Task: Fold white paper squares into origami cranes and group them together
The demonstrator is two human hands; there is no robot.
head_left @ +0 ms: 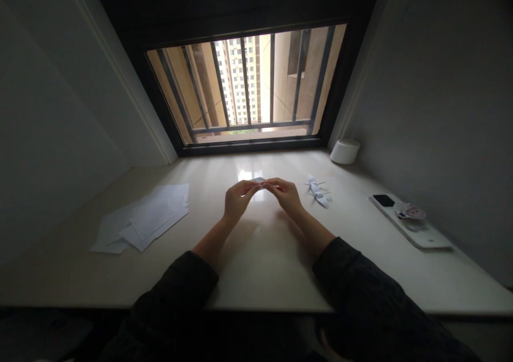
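Note:
Both my hands meet over the middle of the white sill, pinching one small folded piece of paper [258,180]. My left hand [239,195] grips its left side between thumb and fingers. On the right side, my right hand [285,192] holds it the same way, and the fingertips of the two hands nearly touch. Most of the paper is hidden behind the fingers, so its folded shape cannot be made out. To the right of my right hand lie a few folded paper cranes [318,192], close together.
A loose stack of white paper sheets [150,217] lies at the left. On the right rests a white phone [425,232] with a round grip on its back. A white cylindrical object [344,152] stands in the far right corner, near the dark window frame [256,147].

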